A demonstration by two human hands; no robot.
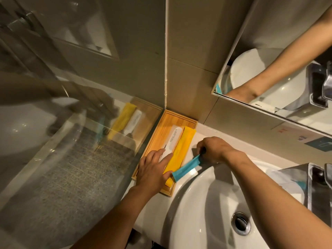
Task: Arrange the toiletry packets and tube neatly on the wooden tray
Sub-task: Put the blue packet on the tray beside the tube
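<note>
A wooden tray [158, 135] lies in the corner of the white counter, against the wall. A white tube [172, 136] and a long yellow packet [182, 148] lie side by side on it. My left hand [154, 169] rests flat on the tray's near end, fingers spread over the tube's tip and the yellow packet's lower part. My right hand [213, 150] is closed on one end of a blue packet [186, 167], which slants down across the tray's right edge; its lower end touches my left thumb.
A white basin [206, 212] with a metal drain [240, 223] sits right of the tray. A chrome tap [318, 187] stands at the far right. A mirror [280, 56] hangs above, and a glass shower panel [62, 141] borders the tray's left side.
</note>
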